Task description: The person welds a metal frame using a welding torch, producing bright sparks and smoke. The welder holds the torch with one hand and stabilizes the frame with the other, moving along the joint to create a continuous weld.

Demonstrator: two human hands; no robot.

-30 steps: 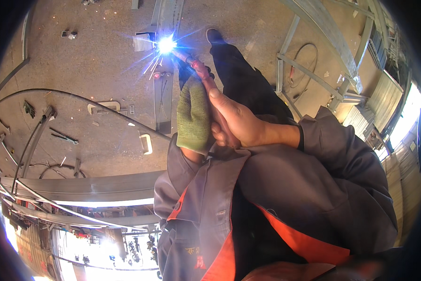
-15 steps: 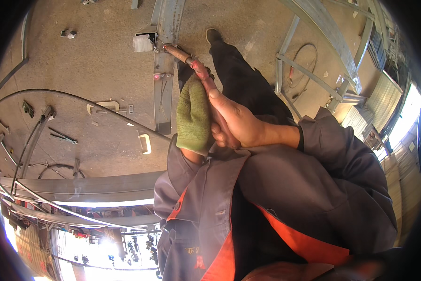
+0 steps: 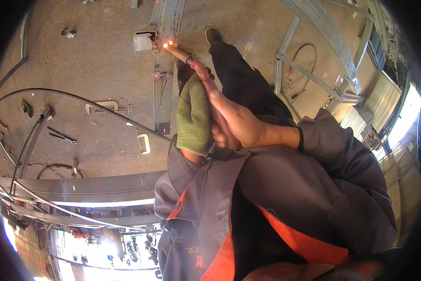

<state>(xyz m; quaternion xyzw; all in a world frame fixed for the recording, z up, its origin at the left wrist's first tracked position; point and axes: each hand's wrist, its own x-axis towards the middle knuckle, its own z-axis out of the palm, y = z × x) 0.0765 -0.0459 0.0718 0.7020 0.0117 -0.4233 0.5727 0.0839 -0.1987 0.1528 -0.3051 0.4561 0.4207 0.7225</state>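
Note:
A welding torch (image 3: 201,70), with a copper-coloured nozzle and a red-wrapped neck, slants up and left from both hands. My right hand (image 3: 242,122), bare, is wrapped round its handle, the thumb lying along the top. In a green knitted glove, my left hand (image 3: 191,114) is closed against the torch's left side; its fingertips are mostly hidden. Bright sparks (image 3: 167,45) glow at the nozzle's tip, on a long grey steel beam (image 3: 163,100). Right beside them, a short piece of square metal tube (image 3: 143,42) sits against the beam's left edge.
My dark-trousered leg (image 3: 241,70) stands right of the beam. A black cable (image 3: 79,92) arcs across the floor at left, near clamps (image 3: 146,144) and pliers (image 3: 63,136). Steel frames (image 3: 309,77) and a coiled cable (image 3: 316,56) lie to the right. A wide steel beam (image 3: 79,189) crosses at lower left.
Bright sparks have appeared at the torch tip, and small flecks fly over the floor at left. Both hands and the torch have hardly moved.

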